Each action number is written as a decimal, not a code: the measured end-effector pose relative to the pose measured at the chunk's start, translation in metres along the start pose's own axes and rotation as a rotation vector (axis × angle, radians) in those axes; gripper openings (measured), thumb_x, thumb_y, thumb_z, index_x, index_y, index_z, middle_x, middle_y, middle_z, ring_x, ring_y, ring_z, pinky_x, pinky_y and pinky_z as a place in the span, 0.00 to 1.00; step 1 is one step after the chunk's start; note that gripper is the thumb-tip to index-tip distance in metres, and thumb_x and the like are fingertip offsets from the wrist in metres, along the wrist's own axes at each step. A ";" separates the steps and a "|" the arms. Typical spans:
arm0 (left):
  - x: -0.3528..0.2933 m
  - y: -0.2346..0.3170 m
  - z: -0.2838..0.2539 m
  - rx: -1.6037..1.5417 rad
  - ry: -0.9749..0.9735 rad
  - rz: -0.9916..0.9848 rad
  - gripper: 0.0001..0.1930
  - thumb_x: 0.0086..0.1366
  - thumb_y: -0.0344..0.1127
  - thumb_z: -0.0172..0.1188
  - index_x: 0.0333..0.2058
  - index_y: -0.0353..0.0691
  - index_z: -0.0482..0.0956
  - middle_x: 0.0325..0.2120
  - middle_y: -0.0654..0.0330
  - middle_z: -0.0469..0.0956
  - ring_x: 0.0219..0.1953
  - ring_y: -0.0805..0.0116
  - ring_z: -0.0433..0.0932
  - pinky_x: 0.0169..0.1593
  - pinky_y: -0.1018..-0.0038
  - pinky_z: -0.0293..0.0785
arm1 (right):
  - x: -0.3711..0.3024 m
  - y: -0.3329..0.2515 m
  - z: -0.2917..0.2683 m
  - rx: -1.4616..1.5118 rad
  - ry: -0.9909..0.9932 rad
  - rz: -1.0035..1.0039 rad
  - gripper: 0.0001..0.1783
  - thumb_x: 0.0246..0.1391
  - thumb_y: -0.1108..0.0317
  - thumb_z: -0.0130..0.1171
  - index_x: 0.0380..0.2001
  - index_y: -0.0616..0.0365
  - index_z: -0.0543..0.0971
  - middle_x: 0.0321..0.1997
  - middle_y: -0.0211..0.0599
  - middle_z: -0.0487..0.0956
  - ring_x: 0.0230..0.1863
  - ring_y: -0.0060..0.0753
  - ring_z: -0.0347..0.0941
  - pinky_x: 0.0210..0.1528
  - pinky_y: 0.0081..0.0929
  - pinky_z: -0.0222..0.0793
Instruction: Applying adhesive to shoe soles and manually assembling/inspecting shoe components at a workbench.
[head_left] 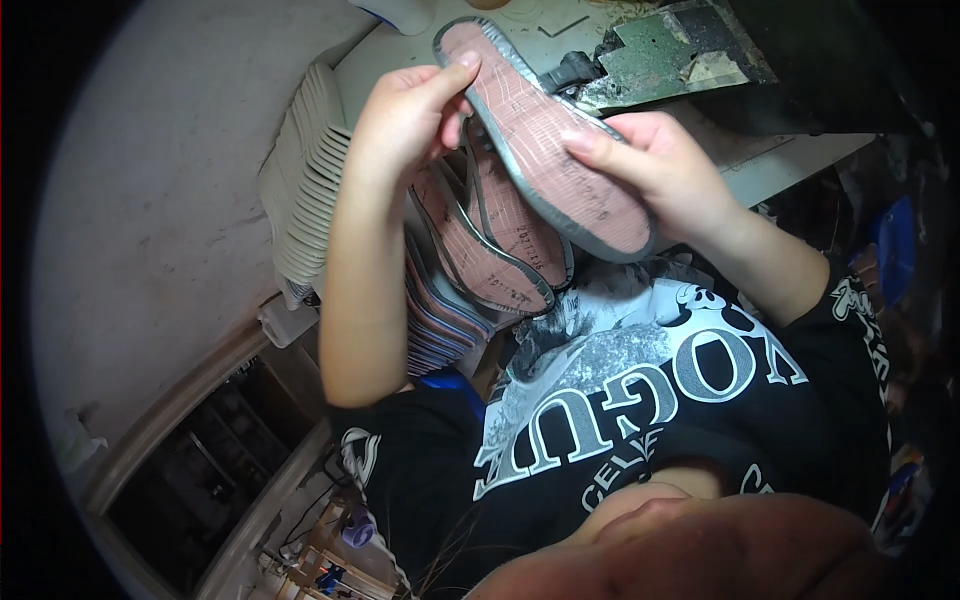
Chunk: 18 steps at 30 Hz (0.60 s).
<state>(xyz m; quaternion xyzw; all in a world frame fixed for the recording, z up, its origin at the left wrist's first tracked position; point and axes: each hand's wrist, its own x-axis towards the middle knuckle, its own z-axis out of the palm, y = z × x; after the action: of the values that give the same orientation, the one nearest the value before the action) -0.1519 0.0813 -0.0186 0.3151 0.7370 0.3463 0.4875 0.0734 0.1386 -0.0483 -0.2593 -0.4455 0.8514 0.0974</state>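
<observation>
A pink insole (545,135) with a grey bound edge slants across the upper middle, its narrower end far and its wide end near me. My left hand (405,115) pinches it near the narrow end, thumb on top. Across from it, my right hand (650,165) grips the right edge with the thumb lying on the pink face. The fingers under the insole are mostly hidden. Below it lie two more pink insoles (500,280), overlapping each other. Next to them, by my left forearm, sits a pile of striped insoles (440,320).
Along the wall at the left stands a tall stack of pale insoles (305,190). A worn green machine (660,60) with a black part at its side occupies the pale table (800,160). A hex key (565,27) lies behind. Something blue (895,250) hangs at far right.
</observation>
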 end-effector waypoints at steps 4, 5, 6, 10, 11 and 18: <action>-0.040 -0.011 0.040 -0.445 0.180 0.165 0.14 0.69 0.43 0.55 0.33 0.36 0.75 0.26 0.66 0.78 0.26 0.82 0.74 0.31 0.84 0.70 | -0.016 0.003 0.014 -0.556 -0.194 -0.281 0.16 0.53 0.62 0.65 0.18 0.62 0.77 0.16 0.26 0.74 0.20 0.14 0.64 0.23 0.20 0.61; -0.048 -0.020 0.049 -0.583 0.147 0.232 0.12 0.69 0.38 0.53 0.41 0.34 0.73 0.32 0.63 0.79 0.30 0.80 0.75 0.36 0.83 0.72 | -0.020 0.004 0.016 -0.678 -0.231 -0.323 0.15 0.51 0.64 0.66 0.17 0.62 0.77 0.16 0.27 0.74 0.20 0.15 0.65 0.23 0.20 0.61; -0.058 -0.024 0.054 -0.646 0.197 0.284 0.11 0.69 0.37 0.54 0.42 0.34 0.72 0.33 0.62 0.78 0.31 0.80 0.75 0.36 0.82 0.72 | -0.020 0.002 0.015 -0.778 -0.303 -0.311 0.13 0.50 0.66 0.68 0.21 0.62 0.77 0.18 0.28 0.74 0.21 0.16 0.67 0.24 0.18 0.63; -0.070 -0.041 0.079 -0.642 0.406 0.422 0.11 0.67 0.31 0.56 0.45 0.34 0.70 0.35 0.61 0.78 0.35 0.80 0.76 0.40 0.82 0.73 | -0.008 -0.002 0.018 -0.688 0.013 -0.572 0.17 0.49 0.60 0.68 0.29 0.62 0.75 0.26 0.35 0.76 0.24 0.27 0.74 0.29 0.23 0.71; -0.068 -0.042 0.083 -0.645 0.414 0.425 0.11 0.67 0.31 0.56 0.45 0.34 0.70 0.35 0.61 0.78 0.35 0.80 0.76 0.40 0.82 0.73 | -0.004 -0.002 0.015 -0.706 0.012 -0.545 0.16 0.48 0.60 0.68 0.27 0.63 0.76 0.23 0.37 0.76 0.24 0.30 0.74 0.29 0.25 0.71; -0.070 -0.036 0.096 -0.493 0.580 0.633 0.12 0.66 0.29 0.56 0.46 0.31 0.68 0.38 0.60 0.76 0.38 0.78 0.75 0.44 0.80 0.72 | 0.004 -0.020 -0.001 -1.193 -0.082 -0.799 0.08 0.47 0.68 0.62 0.22 0.61 0.79 0.21 0.43 0.78 0.26 0.39 0.78 0.30 0.32 0.73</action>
<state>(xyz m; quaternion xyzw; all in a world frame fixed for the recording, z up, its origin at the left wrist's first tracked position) -0.0437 0.0243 -0.0400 0.2896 0.6065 0.7149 0.1930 0.0697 0.1526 -0.0338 -0.0534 -0.8988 0.3713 0.2267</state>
